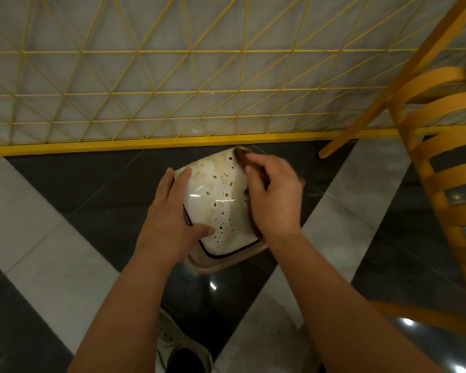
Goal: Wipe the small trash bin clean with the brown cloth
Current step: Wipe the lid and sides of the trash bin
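A small white trash bin (221, 200) stands on the tiled floor, its domed lid spotted with brown stains and smears. My left hand (172, 214) lies flat against the lid's left side, fingers spread, steadying it. My right hand (273, 195) presses the brown cloth (242, 154) on the lid's right side. Most of the cloth is hidden under that hand; a blurred end sticks out at the far corner and a strip shows along the right edge.
A yellow wire-mesh fence (172, 103) with a yellow base rail runs just behind the bin. A yellow slatted wooden chair (441, 162) stands close on the right. My shoe (178, 345) is on the black and white floor below the bin.
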